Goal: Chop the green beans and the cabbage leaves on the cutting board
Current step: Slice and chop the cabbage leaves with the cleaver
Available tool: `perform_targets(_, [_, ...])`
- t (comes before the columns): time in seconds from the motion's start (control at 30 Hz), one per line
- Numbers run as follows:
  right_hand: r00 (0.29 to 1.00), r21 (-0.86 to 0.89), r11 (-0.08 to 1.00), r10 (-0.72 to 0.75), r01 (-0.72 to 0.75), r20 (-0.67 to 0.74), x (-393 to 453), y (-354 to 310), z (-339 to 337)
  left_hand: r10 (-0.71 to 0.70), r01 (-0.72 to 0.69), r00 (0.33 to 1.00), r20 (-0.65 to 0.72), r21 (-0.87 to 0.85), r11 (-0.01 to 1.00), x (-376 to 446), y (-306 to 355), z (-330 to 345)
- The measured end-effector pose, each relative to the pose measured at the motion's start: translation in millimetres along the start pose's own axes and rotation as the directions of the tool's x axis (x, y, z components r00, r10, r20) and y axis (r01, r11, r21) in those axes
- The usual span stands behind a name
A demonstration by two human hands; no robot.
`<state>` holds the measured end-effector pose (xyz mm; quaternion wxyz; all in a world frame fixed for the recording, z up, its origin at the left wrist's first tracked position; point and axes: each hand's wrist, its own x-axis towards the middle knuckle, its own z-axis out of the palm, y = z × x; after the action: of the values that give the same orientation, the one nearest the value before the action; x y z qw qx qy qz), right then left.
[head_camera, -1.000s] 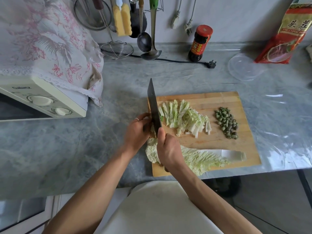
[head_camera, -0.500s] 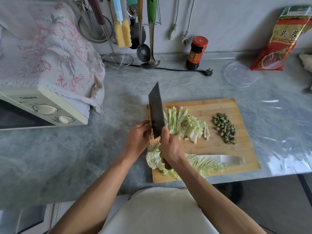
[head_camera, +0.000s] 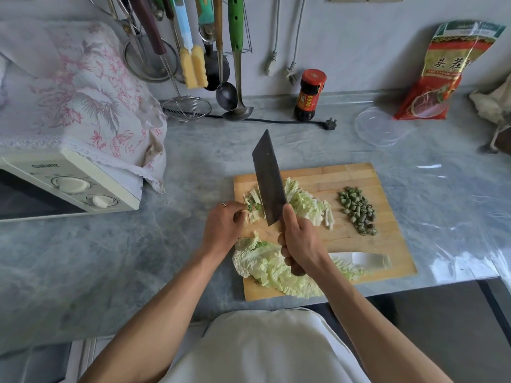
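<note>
Both forearms are bare from the elbow down, with no sleeves, watch or bracelet showing. The left hand wears a thin, pale metal ring on one of its fingers. The right hand wears nothing. Across the torso is a plain white garment, smooth and unmarked, without print or buttons.

Cleaver in right-hand grip above cabbage

Single head-worn wide-angle view, facing forward and down, close over cutting board and counter
</note>
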<state>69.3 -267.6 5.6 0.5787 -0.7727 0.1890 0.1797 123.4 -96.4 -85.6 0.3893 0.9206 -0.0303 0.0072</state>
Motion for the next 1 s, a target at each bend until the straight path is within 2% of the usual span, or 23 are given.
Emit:
perform_targets(0.13, [1.000,0.043,0.999,0.005,-0.004,-0.027,-8,8,-15,-0.049,0.047,0.999,-0.015,-0.160,0.986,3,17,0])
perform_targets(0.2, [0.999,0.035,0.999,-0.017,0.018,-0.047,-11,11,-23,-0.128,0.117,0.990,-0.053,-0.178,0.977,6,22,-3])
perform_targets(0.27, [0.996,-0.016,0.999,-0.048,0.047,-0.075,-12,13,-32,-0.216,0.212,0.976,-0.009,-0.154,0.965,9,28,-1])
perform_targets(0.33, [0.993,-0.093,0.994,-0.058,0.049,-0.106,-13,15,-41,-0.290,0.294,0.955,0.069,-0.049,0.955,12,39,6])
perform_targets(0.4, [0.987,-0.174,0.984,-0.072,0.047,-0.146,-13,15,-51,-0.324,0.306,0.938,0.122,0.141,0.941,12,53,15])
perform_targets(0.43, [0.981,-0.223,0.972,-0.107,0.069,-0.162,-13,14,-56,-0.345,0.320,0.927,0.148,0.172,0.932,12,61,21])
perform_targets(0.53, [0.962,-0.352,0.928,-0.196,0.119,-0.191,-17,15,-72,-0.351,0.342,0.912,0.213,0.076,0.937,13,86,31])
perform_targets(0.63, [0.951,-0.418,0.901,-0.221,0.115,-0.215,-22,23,-85,-0.368,0.379,0.913,0.176,-0.031,0.925,14,93,33])
perform_targets(0.8, [0.930,-0.484,0.873,-0.223,0.057,-0.293,-26,39,-94,-0.349,0.341,0.936,0.056,0.113,0.933,29,81,31])
perform_targets(0.9, [0.931,-0.475,0.880,-0.178,0.005,-0.319,-20,50,-96,-0.315,0.277,0.940,0.132,0.243,0.930,34,81,39])
perform_targets(1.0, [0.946,-0.478,0.877,-0.118,-0.043,-0.302,-19,55,-94,-0.239,0.167,0.943,0.232,0.291,0.942,30,87,53])
